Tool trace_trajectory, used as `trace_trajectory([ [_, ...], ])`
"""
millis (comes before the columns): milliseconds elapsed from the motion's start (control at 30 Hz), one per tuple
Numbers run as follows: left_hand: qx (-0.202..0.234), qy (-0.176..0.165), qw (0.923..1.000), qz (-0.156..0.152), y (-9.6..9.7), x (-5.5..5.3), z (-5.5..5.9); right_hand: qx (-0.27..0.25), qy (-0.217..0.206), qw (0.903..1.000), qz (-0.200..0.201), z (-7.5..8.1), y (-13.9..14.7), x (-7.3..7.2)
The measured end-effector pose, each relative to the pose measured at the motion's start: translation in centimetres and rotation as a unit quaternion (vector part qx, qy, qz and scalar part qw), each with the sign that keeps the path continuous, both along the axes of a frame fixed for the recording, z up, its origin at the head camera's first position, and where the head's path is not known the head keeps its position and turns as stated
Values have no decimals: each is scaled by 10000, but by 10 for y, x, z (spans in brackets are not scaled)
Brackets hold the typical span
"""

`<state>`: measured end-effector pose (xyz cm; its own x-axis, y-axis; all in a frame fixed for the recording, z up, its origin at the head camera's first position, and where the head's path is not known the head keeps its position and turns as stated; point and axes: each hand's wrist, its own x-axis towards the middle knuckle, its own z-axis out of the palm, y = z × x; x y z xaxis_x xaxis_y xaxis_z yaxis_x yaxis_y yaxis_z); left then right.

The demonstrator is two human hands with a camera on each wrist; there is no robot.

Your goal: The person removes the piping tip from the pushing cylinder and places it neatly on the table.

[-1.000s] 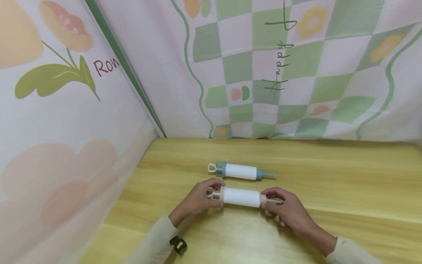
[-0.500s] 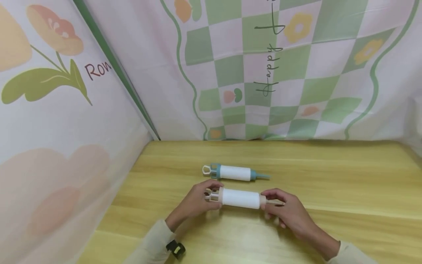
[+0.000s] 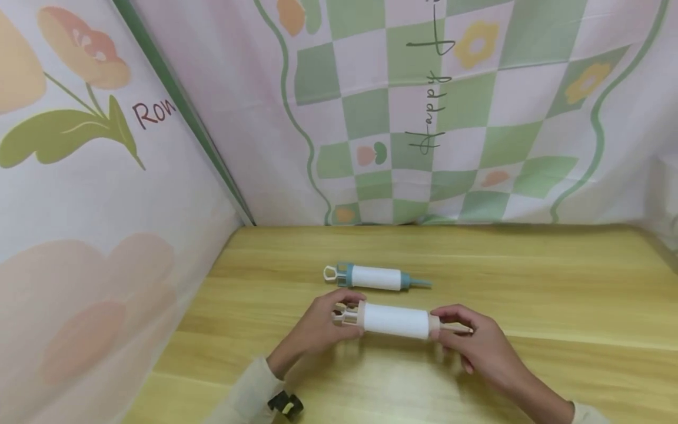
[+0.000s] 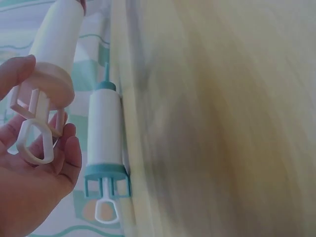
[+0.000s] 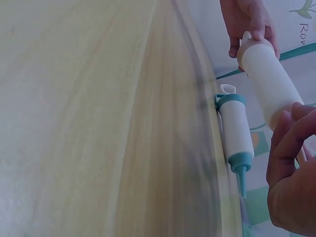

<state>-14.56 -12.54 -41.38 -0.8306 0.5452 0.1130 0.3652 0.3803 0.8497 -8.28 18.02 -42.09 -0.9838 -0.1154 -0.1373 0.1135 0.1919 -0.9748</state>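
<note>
Both hands hold a beige-and-white syringe point(image 3: 396, 321) with a thick white barrel, lying crosswise and raised a little over the table. At its beige collar and pull-ring end, my left hand point(image 3: 318, 324) grips with thumb and fingers, as the left wrist view also shows around the syringe's collar point(image 4: 49, 84). My right hand point(image 3: 489, 350) pinches the beige nozzle end; its curled fingers partly hide the nozzle. Behind lies a matching teal-and-white syringe point(image 3: 376, 278) on the table, pull ring to the left, thin teal nozzle to the right, touched by neither hand.
The wooden table point(image 3: 265, 253) meets a checkered, flower-printed cloth point(image 3: 365, 112) at its back edge. Another printed cloth point(image 3: 159, 194) hangs along the left side. A black strap piece point(image 3: 286, 405) sits at the left sleeve.
The beige-and-white syringe and both hands have shifted rightward relative to the teal one, the right hand most clearly. The head view has turned slightly. The teal-and-white syringe stays put.
</note>
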Motion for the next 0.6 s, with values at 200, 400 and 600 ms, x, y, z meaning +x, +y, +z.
trace_trajectory([
  [200,151,81,9998,-45,5,3,4,-18,124,9999,-75,4,4,5],
  [400,347,81,9994,-19,8,6,7,-9,353,9994,-62,7,8,7],
  [600,609,60,9981,25,10,6,7,185,485,9986,-74,10,9,8],
])
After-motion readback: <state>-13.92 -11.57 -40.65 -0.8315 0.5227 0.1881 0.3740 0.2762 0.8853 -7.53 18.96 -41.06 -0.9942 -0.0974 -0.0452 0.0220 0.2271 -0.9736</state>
